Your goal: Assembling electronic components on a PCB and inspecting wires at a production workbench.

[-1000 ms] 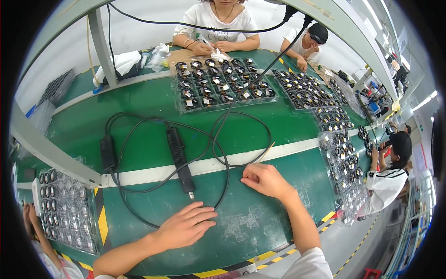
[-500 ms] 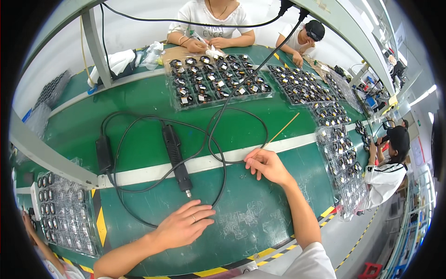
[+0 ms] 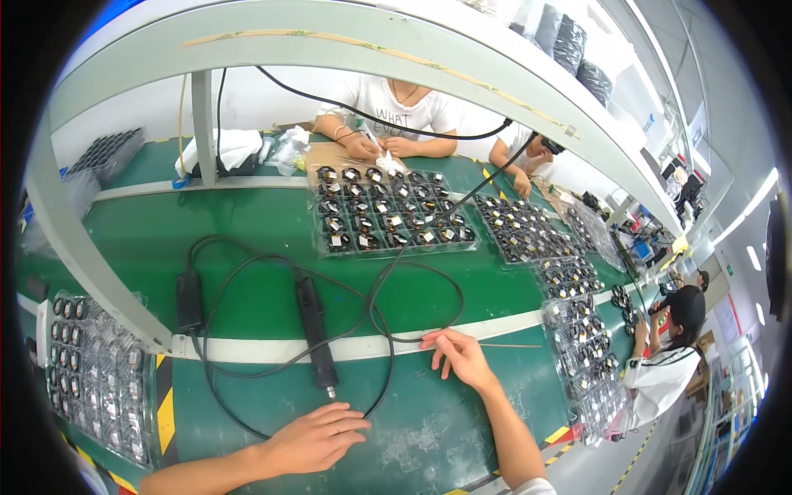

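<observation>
My left hand (image 3: 318, 439) lies palm down on the green bench, fingers stretched out and holding nothing. Just beyond its fingertips is the metal tip of a black electric screwdriver (image 3: 312, 322), which lies across the pale strip. Its black cable (image 3: 388, 318) loops around it and passes close to both hands. My right hand (image 3: 459, 360) is raised at the pale strip with its fingers curled. A thin wooden stick (image 3: 513, 346) sticks out to the right from behind its knuckles; the grip itself is hidden.
Clear trays of small black coiled parts stand at the far middle (image 3: 388, 210), along the right (image 3: 582, 355) and at the left (image 3: 99, 379). A black inline box (image 3: 189, 301) sits on the cable. A grey frame (image 3: 91, 247) arches overhead. Other people sit across and to the right.
The view has tilted upward, so the bench appears lower. The stick at my right hand has swung from slanting away to pointing nearly level rightward. My left hand stays by the screwdriver tip.
</observation>
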`<state>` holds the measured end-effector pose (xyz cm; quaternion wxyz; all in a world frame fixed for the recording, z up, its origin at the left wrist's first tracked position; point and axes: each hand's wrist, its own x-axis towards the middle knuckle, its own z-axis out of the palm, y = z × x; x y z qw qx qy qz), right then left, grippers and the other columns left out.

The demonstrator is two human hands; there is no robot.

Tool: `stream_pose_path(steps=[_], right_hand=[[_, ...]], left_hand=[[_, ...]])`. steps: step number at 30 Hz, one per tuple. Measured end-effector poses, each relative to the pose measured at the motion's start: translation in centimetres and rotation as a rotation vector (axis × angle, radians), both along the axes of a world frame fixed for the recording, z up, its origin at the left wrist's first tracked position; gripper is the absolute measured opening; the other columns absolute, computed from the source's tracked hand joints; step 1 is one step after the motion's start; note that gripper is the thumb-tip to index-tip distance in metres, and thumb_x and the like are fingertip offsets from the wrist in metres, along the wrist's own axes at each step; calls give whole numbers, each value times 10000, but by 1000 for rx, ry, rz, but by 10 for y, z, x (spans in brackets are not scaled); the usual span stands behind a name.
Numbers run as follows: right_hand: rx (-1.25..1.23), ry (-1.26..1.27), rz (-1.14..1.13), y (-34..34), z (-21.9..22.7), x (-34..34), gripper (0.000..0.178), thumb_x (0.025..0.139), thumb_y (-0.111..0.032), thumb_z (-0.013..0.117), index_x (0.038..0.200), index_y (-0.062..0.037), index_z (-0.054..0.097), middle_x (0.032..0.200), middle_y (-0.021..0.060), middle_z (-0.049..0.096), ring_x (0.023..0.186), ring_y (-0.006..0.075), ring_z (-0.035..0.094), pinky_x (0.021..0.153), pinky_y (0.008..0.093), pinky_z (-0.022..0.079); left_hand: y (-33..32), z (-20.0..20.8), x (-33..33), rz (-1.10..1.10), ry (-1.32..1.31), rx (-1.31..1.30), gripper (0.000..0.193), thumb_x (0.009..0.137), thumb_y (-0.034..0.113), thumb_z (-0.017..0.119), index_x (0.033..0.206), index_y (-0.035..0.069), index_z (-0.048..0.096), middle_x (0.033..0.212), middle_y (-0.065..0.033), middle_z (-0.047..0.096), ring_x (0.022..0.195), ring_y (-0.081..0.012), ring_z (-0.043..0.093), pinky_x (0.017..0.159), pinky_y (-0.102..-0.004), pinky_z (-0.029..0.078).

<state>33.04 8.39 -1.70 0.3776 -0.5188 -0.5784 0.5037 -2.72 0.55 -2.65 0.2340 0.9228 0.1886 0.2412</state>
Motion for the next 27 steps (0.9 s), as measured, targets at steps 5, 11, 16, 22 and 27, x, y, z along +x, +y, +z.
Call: stream_pose_path(steps=[5, 11, 16, 22, 27], right_hand=[[-4, 13, -14, 3, 1, -1, 279, 1105, -146, 521, 1294, 13, 652, 1149, 129, 728, 716, 127, 653, 534, 253, 558], [-10, 13, -16, 3, 2, -2, 263, 1097, -115, 525, 1301, 5, 639, 1132, 119, 727, 710, 123, 642, 523, 252, 545], [-17, 27, -37, 1, -1, 2, 253, 1091, -108, 541, 1295, 3, 643, 1130, 119, 729, 708, 120, 639, 514, 253, 533], [8, 19, -47, -2, -5, -4, 246, 1090, -120, 556, 1282, 0, 649, 1090, 108, 740, 695, 107, 633, 502, 238, 518], [8, 16, -51, 2, -3, -5, 220, 1081, -122, 579, 1240, -2, 670, 1032, 95, 745, 678, 93, 626, 494, 228, 502]], left_hand=[[2, 1, 2, 2, 5, 4, 221, 916, 97, 696, 1136, 87, 710, 1361, -55, 664, 1290, -240, 607, 1188, -447, 433], [0, 0, 1, 3, 49, 41, 329, 842, 13, 694, 1160, 96, 711, 1356, -47, 662, 1307, -256, 596, 1209, -449, 420], [-5, 16, 1, 122, 2, -18, 463, 786, -91, 650, 1208, 96, 694, 1356, -70, 630, 1229, -321, 596, 1135, -438, 456], [-8, 9, 1, 467, -191, -142, 385, 821, -83, 662, 1158, 98, 706, 1273, -67, 657, 1029, -300, 636, 928, -409, 512], [-1, 8, 0, 260, -111, -47, 286, 867, -17, 692, 1128, 98, 713, 1119, -36, 700, 970, -258, 644, 849, -381, 513]])
